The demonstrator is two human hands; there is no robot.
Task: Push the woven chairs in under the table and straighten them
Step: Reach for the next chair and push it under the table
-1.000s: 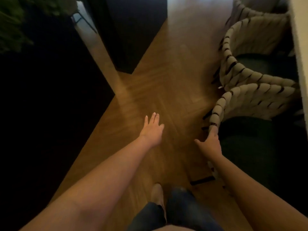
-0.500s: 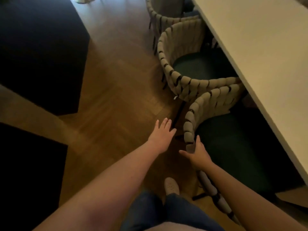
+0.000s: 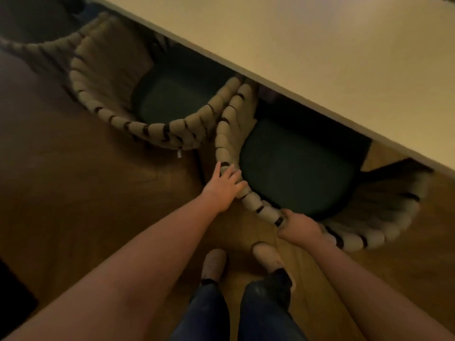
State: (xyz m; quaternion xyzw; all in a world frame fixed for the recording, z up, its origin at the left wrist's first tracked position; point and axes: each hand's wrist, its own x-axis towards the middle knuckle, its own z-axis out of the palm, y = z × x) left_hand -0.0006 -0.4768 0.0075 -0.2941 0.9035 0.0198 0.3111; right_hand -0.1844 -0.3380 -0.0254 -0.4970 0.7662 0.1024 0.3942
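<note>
**Inspector A:** Head view, the only one. Where is the near woven chair (image 3: pixel 246 153) relative to the hands?

**Inspector B:** Centre to lower right of the frame. Its curved woven back rail runs from the table edge down and round to the right. The left hand (image 3: pixel 225 185) lies on the outer side of that rail just left of centre, fingers loosely spread and laid over the wrapped cord, not closed round it. The right hand (image 3: pixel 299 226) is further along the same rail, lower and to the right, fingers curled tight around it.

**Inspector A:** And the seat?

**Inspector B:** The dark seat cushion (image 3: pixel 295 168) sits beyond both hands, its far part under the edge of the pale table (image 3: pixel 320 45), which fills the upper right.

**Inspector A:** The second woven chair (image 3: pixel 108 77)?

**Inspector B:** Upper left of centre, its seat partly under the same table edge. Its rail touches the near chair's rail close to the table. A third chair back is a blur at the far upper left.

**Inspector A:** Any labels or writing?

**Inspector B:** A small pale tag (image 3: pixel 179 154) hangs below the second chair's rail; too small and blurred to read. No other markings legible.

**Inspector A:** Floor?

**Inspector B:** Wooden floor (image 3: pixel 86 193); the person's two shoes stand at lower centre, just behind the rail.
</note>
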